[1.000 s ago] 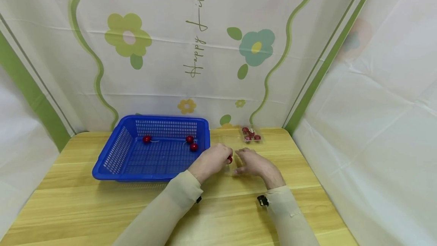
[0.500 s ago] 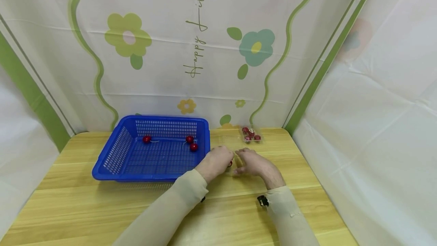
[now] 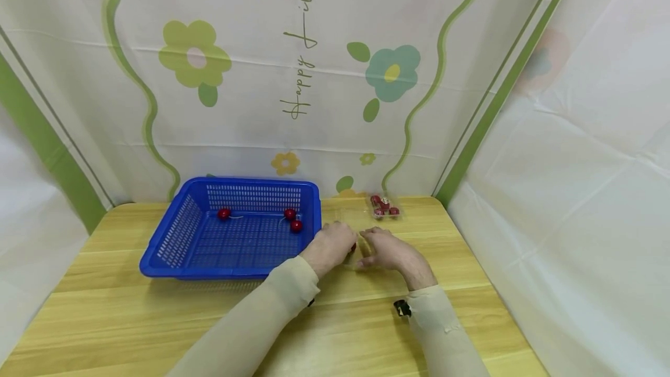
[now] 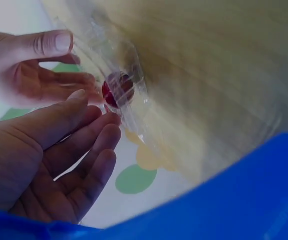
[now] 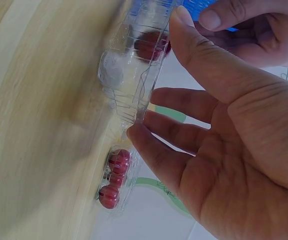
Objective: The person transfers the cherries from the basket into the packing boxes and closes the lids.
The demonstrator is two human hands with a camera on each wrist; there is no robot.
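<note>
A clear plastic box (image 5: 126, 102) stands between the hands, with a dark red cherry (image 5: 151, 46) inside it. My left hand (image 3: 331, 245) reaches over from the left; in the left wrist view its fingers are loosely bent, with the tips right beside the cherry (image 4: 117, 90) and the thumb apart from it. On the box's right side, my right hand (image 3: 391, 251) has its fingers spread, thumb tip and fingertips touching the edge. From the head camera, the left hand hides most of the cherry.
To the left sits a blue mesh basket (image 3: 230, 273) with 3 cherries in it. Behind the right hand, a second clear box (image 3: 385, 205) holds several red cherries. A printed curtain (image 3: 324, 92) hangs along the table's far edge.
My left hand has moved slightly right over the box, and the cherry seen between its fingers earlier is now mostly hidden. The right hand stays in place.
</note>
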